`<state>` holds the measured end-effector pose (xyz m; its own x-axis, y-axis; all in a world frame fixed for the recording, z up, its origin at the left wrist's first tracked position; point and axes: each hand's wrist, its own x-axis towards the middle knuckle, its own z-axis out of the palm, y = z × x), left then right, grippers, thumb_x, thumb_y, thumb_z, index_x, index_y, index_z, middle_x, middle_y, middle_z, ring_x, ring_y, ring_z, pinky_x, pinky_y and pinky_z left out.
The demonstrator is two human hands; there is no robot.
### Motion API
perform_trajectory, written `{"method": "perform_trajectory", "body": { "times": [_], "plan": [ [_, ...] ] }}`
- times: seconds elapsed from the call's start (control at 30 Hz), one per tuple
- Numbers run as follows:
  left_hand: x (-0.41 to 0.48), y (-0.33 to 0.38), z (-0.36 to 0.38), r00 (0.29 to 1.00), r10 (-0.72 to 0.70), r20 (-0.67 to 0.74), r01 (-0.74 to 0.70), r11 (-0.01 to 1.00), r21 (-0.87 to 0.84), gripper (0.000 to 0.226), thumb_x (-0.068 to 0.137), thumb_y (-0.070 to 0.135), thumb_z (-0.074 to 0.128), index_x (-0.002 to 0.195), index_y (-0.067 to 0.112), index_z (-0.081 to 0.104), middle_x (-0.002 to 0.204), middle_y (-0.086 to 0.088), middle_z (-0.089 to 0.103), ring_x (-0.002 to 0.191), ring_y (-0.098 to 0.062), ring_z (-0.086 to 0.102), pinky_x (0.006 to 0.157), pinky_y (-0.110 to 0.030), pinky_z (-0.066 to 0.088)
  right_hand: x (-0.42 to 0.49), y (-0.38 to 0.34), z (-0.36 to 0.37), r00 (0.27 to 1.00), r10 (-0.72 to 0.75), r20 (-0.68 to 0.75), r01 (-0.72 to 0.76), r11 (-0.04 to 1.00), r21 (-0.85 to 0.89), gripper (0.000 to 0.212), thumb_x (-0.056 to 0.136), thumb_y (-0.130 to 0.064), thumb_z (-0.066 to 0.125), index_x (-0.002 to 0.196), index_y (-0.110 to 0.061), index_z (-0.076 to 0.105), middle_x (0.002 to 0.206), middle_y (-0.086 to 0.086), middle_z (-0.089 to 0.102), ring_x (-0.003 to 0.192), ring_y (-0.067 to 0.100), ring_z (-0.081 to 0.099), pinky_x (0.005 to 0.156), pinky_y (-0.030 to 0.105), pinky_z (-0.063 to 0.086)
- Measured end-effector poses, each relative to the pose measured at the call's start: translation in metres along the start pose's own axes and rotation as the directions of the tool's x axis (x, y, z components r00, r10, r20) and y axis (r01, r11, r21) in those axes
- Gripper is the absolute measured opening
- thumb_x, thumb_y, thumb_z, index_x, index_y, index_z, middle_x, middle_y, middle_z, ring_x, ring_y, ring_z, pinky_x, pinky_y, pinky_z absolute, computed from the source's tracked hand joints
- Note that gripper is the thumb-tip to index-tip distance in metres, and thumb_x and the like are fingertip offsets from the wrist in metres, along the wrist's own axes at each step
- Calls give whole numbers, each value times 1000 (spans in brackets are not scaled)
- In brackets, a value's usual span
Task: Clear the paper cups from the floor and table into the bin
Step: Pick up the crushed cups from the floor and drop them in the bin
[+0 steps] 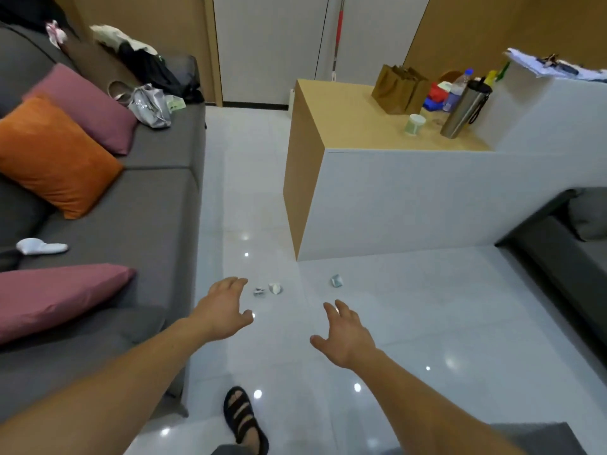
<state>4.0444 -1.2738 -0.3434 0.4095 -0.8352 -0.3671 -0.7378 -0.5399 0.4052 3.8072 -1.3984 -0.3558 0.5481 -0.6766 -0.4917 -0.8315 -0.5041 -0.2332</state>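
Paper cups: three crushed ones on the floor (427, 307), one upright on the table (345, 126). On the tiles the left floor cup (259, 291) and middle floor cup (275, 288) lie just beside each other, near the table's front corner. The right floor cup (336, 280) sits apart from them to the right, close to the table's white side panel. The table cup (415, 124) — pale green, white rim — stands on the wooden top near a steel flask (464, 110) and a brown paper bag (399, 88)

The left hand (223, 310) reaches out over the floor, palm down, fingers spread and lightly curved, holding nothing. Its fingertips sit just left of the left floor cup in frame; can't tell how high above the tiles. The right hand (345, 336) is out the same way, palm down, fingers splayed, empty — below the right floor cup in frame, touching no cup

A grey sofa (147, 208) runs along the left with an orange cushion (56, 156), pink cushions (85, 106), a silver bag (149, 108) and clothes piled at the far end. A foot in a black sandal (243, 418) is on the tiles at the bottom. A mop (338, 37) with a red handle leans on the back wall
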Motion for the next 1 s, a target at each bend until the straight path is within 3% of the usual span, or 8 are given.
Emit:
{"method": "perform_trajectory", "body": {
  "times": [0.2, 0.4, 0.67, 0.83, 1.0],
  "plan": [
    [108, -6, -31, 997, -34, 63, 36, 999, -33, 76, 88, 40, 55, 151, 19, 18, 157, -3, 18, 144, -24, 16, 115, -40, 26, 110, -7, -49, 998, 12, 63, -8, 998, -58, 83, 91, -56, 52, 155, -23, 12, 163, 1, 4, 147, 25, 14, 111, 44, 34],
    [191, -25, -51, 978, -197, 70, 203, 976, -82, 76, 89, 40, 55, 151, 18, 17, 157, -3, 17, 144, -23, 17, 115, -38, 26, 228, -25, -80, 983, -103, 153, 119, 988, -99, 83, 90, -55, 52, 155, -23, 13, 163, 2, 6, 147, 27, 15, 112, 45, 33],
    [294, -40, -25, 847, -516, 128, 532, 820, -211, 78, 88, 43, 59, 151, 18, 19, 157, -5, 20, 143, -26, 19, 115, -37, 24, 415, -24, -80, 872, -275, 405, 386, 895, -223, 81, 90, -54, 55, 154, -26, 14, 162, 0, 10, 145, 26, 19, 110, 44, 35],
    [354, -62, 30, 780, -597, 188, 625, 722, -299, 77, 89, 40, 60, 151, 18, 20, 156, -3, 22, 142, -23, 21, 115, -35, 25, 516, -12, -40, 820, -281, 499, 456, 848, -271, 80, 89, -52, 55, 153, -26, 15, 161, 0, 11, 143, 25, 19, 107, 45, 36],
    [423, -113, 149, 739, -622, 259, 674, 673, -306, 73, 88, 39, 58, 149, 21, 22, 154, 0, 25, 138, -20, 27, 110, -35, 31, 620, 0, 75, 780, -287, 556, 494, 827, -267, 81, 89, -51, 58, 152, -23, 15, 158, 3, 16, 140, 26, 23, 104, 44, 39]
  ]
}}
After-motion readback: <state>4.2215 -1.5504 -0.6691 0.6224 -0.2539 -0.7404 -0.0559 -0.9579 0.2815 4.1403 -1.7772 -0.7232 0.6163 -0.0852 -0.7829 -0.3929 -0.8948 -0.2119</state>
